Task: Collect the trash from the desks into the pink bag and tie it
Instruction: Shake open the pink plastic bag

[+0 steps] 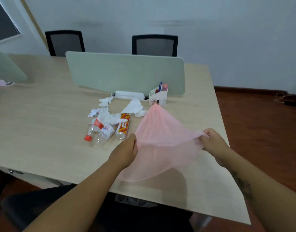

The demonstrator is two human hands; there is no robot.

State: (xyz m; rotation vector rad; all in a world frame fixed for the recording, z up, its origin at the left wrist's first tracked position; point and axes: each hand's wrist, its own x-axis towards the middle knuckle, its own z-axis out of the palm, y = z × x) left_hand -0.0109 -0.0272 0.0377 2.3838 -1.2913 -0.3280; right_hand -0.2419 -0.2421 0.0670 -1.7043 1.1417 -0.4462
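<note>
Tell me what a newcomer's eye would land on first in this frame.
The pink bag, stretched open above the desk between the left hand and right hand, dominates the centre. Left of it lie two red-capped clear bottles, a red-and-yellow can and crumpled white tissues.

Pink bag (162,131); red-yellow striped can (123,125).

desk (43,131) | on it: two bottles (105,133), can (123,126), crumpled tissues (107,117), power strip (128,94), pen holder (158,97)
</note>
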